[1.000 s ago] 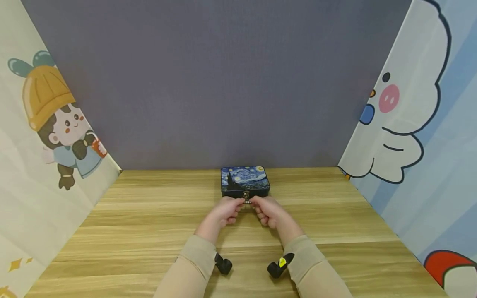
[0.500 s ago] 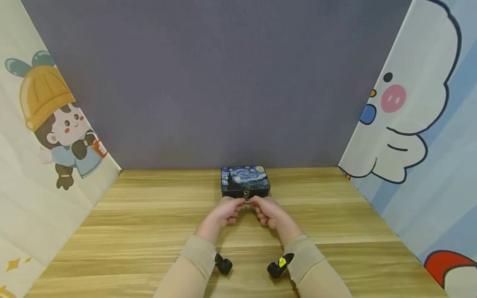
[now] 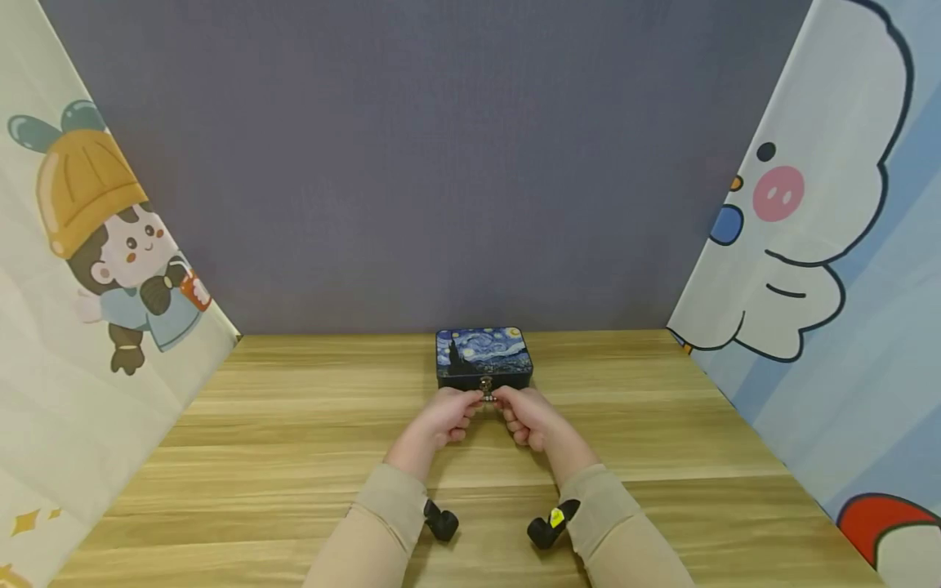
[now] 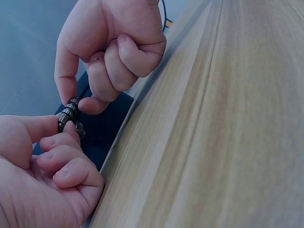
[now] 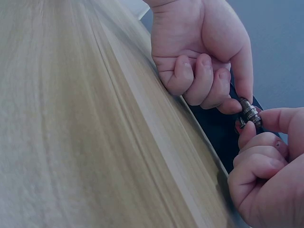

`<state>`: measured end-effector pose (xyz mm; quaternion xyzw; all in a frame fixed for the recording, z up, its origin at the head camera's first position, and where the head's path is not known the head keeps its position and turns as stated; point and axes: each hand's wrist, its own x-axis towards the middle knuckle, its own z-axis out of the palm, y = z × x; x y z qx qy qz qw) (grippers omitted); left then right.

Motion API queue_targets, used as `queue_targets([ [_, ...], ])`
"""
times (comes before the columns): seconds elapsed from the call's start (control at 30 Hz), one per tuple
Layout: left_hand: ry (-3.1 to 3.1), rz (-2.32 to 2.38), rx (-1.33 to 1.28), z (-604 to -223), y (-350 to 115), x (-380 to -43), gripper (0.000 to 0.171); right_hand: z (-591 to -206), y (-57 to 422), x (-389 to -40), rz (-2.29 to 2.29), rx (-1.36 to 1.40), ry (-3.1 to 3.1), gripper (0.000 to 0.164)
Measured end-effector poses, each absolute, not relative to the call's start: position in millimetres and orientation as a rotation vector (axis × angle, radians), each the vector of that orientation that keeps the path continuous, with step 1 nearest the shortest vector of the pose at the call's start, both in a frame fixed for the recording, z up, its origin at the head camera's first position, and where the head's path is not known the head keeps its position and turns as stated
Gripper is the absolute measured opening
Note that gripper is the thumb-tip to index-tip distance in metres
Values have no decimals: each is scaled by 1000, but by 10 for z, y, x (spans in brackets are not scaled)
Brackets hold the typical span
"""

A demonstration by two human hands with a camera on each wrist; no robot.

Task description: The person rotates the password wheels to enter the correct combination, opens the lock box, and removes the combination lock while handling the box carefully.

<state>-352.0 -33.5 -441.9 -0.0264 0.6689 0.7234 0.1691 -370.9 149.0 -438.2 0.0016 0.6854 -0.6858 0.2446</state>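
A small dark box (image 3: 481, 353) with a Starry Night picture on its lid stands shut at the far side of the table. At its front, by a metal clasp (image 3: 485, 384), is a small cylindrical combination padlock (image 4: 69, 111) with numbered dials. My left hand (image 3: 447, 415) pinches one end of the padlock between thumb and forefinger, its other fingers curled. From the opposite side my right hand (image 3: 531, 416) pinches the other end, also with thumb and forefinger. In the right wrist view the padlock's dial rings (image 5: 250, 113) show between the fingertips; the digits are too small to read.
The wood-grain table (image 3: 294, 457) ends at a grey back panel (image 3: 456, 163) close behind the box. Cartoon-printed sheets (image 3: 816, 212) stand along both sides. Black wrist-worn devices (image 3: 441, 523) sit at both beige sleeve cuffs.
Both hands keep their pinch on the padlock, and the box stays in place. The printed side sheets have shifted slightly outward in the head view.
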Motion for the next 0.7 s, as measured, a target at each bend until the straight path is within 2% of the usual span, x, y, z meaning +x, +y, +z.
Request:
queue_targets([
  [0.7, 1932, 2054, -95, -4399, -322, -3452, 31, -4326, 1497, -3625, -1856, 26, 1888, 23],
])
